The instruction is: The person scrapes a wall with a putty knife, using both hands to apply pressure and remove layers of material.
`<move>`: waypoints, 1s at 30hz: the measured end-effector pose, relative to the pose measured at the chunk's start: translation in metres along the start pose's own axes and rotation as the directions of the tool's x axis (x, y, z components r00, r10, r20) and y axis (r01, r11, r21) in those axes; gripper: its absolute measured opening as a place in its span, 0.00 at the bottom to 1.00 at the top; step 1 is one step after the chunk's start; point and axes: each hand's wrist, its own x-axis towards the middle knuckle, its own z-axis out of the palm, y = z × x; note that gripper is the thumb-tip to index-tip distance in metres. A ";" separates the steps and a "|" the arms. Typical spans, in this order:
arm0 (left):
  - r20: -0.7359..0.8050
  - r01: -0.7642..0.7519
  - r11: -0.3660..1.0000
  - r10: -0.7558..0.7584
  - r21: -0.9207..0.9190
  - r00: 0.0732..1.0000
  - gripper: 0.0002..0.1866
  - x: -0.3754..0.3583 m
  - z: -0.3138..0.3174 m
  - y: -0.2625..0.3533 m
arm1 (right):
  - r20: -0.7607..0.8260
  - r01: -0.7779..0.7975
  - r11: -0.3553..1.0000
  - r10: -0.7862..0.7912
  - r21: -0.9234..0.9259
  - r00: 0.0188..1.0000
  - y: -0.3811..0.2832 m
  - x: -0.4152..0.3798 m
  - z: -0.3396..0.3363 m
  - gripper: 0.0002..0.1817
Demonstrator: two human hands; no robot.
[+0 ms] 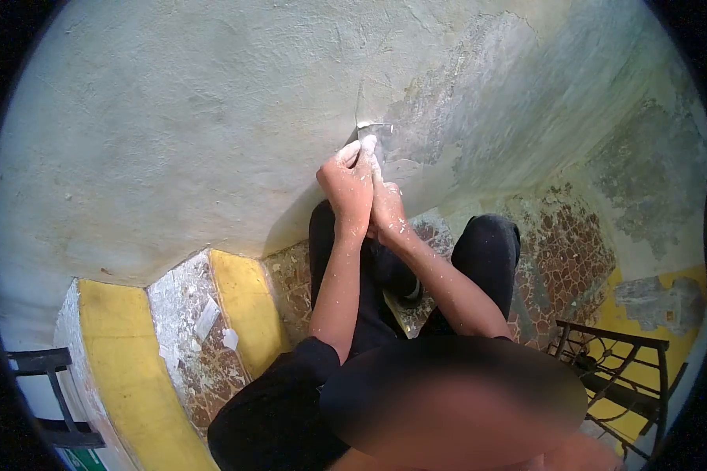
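Observation:
A scraper (382, 135) with a flat metal blade is pressed to the pale painted wall (212, 118), at the edge of a patch where the paint is gone. My left hand (347, 184) is closed around it, fingers pinched close to the blade. Just to the right, my right hand (387, 206) is also closed on the scraper, and its fingers touch those of the left. White flakes and dust coat the fingers and forearms. The handle is hidden by the hands.
Yellow-edged steps (122, 345) run down at the left, scattered with paint chips (207, 318). My bent knees (487, 247) are close to the wall. A black metal railing (617, 369) stands at the lower right, beside a brown patterned floor (565, 251).

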 end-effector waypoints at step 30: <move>0.241 -0.309 0.944 0.274 0.120 0.931 0.12 0.030 0.102 0.052 | -0.184 0.416 0.775 -0.375 0.475 0.909 -0.065 0.016 -0.058 0.32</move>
